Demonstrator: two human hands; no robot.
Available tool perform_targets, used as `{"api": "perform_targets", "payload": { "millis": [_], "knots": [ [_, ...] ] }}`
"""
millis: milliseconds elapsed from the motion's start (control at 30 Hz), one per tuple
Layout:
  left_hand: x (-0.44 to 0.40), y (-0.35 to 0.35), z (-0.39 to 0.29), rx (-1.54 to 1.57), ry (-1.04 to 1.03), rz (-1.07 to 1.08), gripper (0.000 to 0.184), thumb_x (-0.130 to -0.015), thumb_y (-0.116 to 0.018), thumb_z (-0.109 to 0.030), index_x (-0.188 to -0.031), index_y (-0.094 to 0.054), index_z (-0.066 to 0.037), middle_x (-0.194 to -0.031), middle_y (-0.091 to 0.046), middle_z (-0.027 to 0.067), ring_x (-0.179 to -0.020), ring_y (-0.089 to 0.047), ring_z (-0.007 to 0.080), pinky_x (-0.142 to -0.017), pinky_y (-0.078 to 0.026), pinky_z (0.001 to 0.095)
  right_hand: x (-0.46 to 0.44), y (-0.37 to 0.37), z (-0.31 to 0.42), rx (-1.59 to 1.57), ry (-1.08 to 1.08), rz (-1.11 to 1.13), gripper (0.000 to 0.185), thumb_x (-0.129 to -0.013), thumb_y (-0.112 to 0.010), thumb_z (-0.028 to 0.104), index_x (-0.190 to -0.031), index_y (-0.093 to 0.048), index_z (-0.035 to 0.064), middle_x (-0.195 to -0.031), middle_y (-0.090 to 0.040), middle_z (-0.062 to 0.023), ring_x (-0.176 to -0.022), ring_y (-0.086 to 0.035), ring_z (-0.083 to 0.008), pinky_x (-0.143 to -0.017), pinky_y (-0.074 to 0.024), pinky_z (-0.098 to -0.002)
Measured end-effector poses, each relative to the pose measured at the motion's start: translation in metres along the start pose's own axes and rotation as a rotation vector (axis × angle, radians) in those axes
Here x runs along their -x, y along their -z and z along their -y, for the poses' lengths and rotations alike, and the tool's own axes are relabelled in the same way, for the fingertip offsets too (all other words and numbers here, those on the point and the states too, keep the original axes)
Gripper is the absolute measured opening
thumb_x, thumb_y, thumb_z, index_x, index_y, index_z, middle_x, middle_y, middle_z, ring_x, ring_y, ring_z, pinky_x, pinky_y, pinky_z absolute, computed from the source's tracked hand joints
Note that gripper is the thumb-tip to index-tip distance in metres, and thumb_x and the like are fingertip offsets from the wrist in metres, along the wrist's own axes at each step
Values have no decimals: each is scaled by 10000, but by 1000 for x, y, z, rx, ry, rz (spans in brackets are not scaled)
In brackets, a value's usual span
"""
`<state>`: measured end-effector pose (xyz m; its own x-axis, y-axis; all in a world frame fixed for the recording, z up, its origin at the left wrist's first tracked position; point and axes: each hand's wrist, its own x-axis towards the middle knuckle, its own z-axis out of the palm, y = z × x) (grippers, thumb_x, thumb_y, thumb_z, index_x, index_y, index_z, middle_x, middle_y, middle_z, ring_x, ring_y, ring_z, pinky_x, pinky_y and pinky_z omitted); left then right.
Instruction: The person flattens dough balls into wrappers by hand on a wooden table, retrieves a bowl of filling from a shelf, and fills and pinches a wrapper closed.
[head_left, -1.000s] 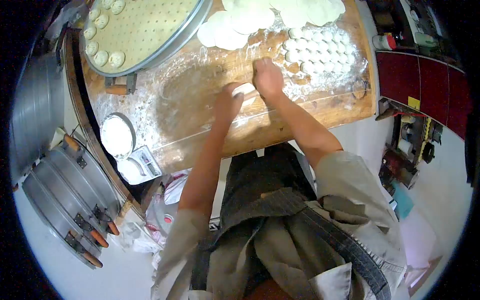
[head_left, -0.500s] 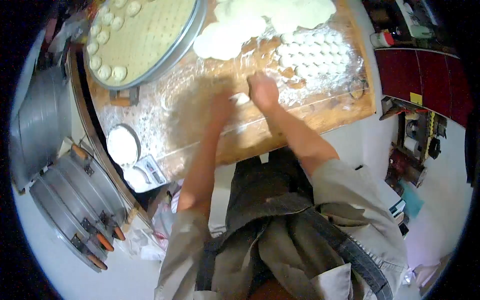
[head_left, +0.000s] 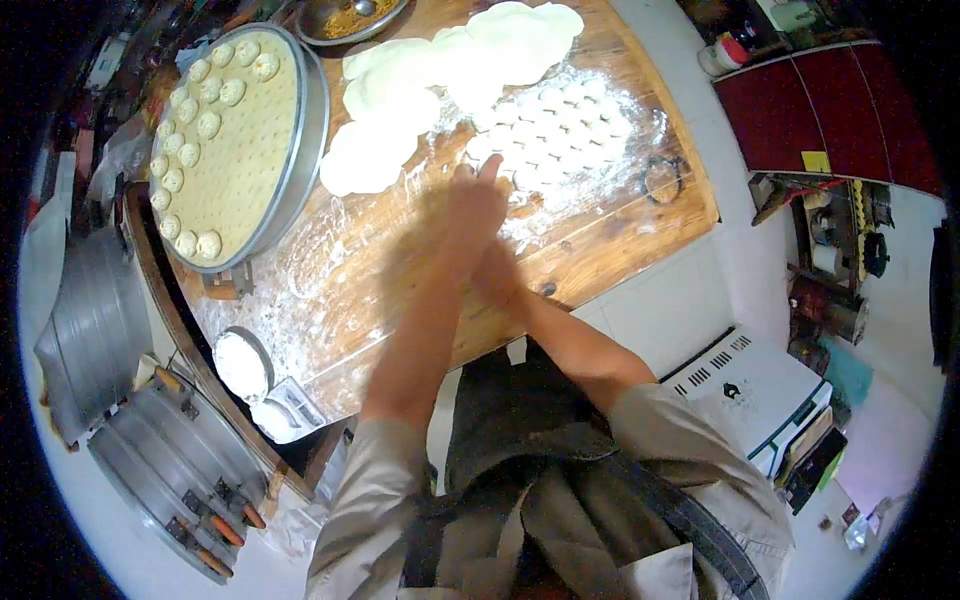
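My left hand reaches to the near left edge of the floured dough pieces, its visible fingertips a little apart and nothing visible between them. Just below its wrist is my right hand, partly covered by my left forearm and blurred, so its fingers and anything in them cannot be made out. Flat white dough rounds overlap beyond my hands, at the back of the wooden table.
A round steamer tray at the left carries several filled buns. Behind it is a metal bowl of filling. A bowl of flour and a small scale are at the near left. Stacked steamers stand beside the table.
The view has shifted, showing more of the right floor and the filling bowl. My left hand has moved right and forward to the dough pieces, crossing over my right hand, which has come back toward me.
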<state>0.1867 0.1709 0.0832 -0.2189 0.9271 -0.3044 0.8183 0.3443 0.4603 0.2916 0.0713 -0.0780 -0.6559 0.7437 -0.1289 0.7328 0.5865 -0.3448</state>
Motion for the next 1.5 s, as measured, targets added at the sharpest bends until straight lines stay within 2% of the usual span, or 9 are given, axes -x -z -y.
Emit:
{"api": "perform_targets", "payload": {
  "millis": [133, 267, 433, 567, 800, 900, 1000, 1267, 1500],
  "knots": [
    [-25, -35, 4, -127, -62, -153, 463, -907, -616, -256, -1364, -571, -195, -1187, -607, 174, -1031, -643, 381, -880, -538, 515, -6, 42, -2, -277, 237, -401, 301, -959, -528, 223, -1143, -670, 32, -1148, -690, -178, -1068, -629, -374, -910, -466, -539],
    [12, -60, 64, 34, -83, -293, 386, -915, -624, -291, -1276, -614, -155, -1081, -623, 195, -1014, -636, 387, -831, -541, 514, 1, 83, -9, -473, -68, 148, 310, -961, -543, 247, -1200, -668, 94, -1235, -661, -161, -1096, -619, -396, -939, -478, -548],
    [92, -1, 78, -73, 170, -41, 407, -864, -705, -335, -1214, -670, -131, -1255, -608, 182, -1097, -579, 382, -942, -499, 483, 2, 73, -26, -82, 248, 178, 378, -868, -654, 261, -1233, -682, 168, -1174, -670, -113, -1044, -638, -347, -874, -505, -513],
    [67, -59, 118, -153, -21, -193, 591, -905, -628, -470, -1383, -581, -126, -1543, -419, 227, -1398, -409, 447, -1108, -402, 560, 2, 108, -9, -104, 237, 63, 426, -820, -681, 208, -1243, -683, 166, -1065, -659, -109, -1011, -637, -345, -855, -505, -496],
    [44, -26, 108, -140, -224, -420, 568, -884, -688, -418, -1360, -600, -121, -1552, -398, 259, -1443, -353, 474, -1203, -256, 587, 2, 69, -32, -90, 332, -62, 259, -778, -673, 142, -1030, -676, 80, -919, -587, -117, -900, -590, -344, -762, -447, -480],
    [35, -39, 123, -41, -273, -513, 471, -880, -706, -335, -1292, -634, -118, -1470, -469, 262, -1372, -430, 471, -1174, -306, 576, -6, 93, -30, -114, 393, -147, 172, -766, -653, 102, -935, -642, 76, -903, -565, -132, -927, -565, -351, -785, -422, -474],
    [87, -50, 114, 220, 168, -189, 394, -877, -710, -266, -1232, -648, -108, -1335, -539, 232, -1279, -503, 447, -1130, -365, 542, 1, 114, -26, -125, 350, -108, 135, -830, -628, 113, -957, -621, 72, -909, -564, -132, -895, -568, -338, -886, -430, -492],
    [91, -52, 127, 378, -125, -215, 223, -833, -724, -149, -1028, -671, -55, -1079, -589, 189, -1059, -569, 401, -890, -472, 530, -90, 112, 18, -124, 188, -206, 72, -828, -601, 92, -890, -598, 58, -855, -565, -174, -838, -589, -399, -735, -460, -545],
    [102, -69, 148, 367, -23, 7, 208, -812, -697, -143, -987, -655, -40, -1045, -599, 209, -1046, -574, 411, -868, -469, 519, -13, 118, -6, -159, 303, -148, 72, -790, -618, 100, -843, -610, 52, -824, -591, -184, -814, -592, -405, -701, -460, -532]
  ]
}}
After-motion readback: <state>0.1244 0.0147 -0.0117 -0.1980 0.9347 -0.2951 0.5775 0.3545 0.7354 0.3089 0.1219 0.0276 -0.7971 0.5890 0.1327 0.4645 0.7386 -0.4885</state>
